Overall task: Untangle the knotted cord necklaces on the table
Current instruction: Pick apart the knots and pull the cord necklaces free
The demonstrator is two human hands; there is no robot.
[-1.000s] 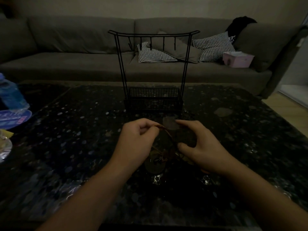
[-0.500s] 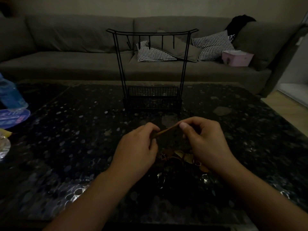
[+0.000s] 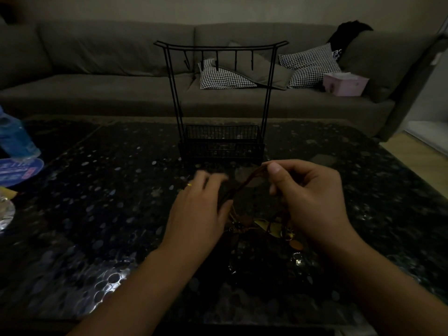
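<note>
Head view: your right hand (image 3: 312,202) pinches the brown cord necklaces (image 3: 244,184); left hand (image 3: 198,209) fingers blurred, grip unclear; cords look light, limp; hold beside the knot.

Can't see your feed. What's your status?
Right hand pinches brown cord. Left hand blurred, grip unclear. Knot and pendants on table. Nothing blocking.
</note>
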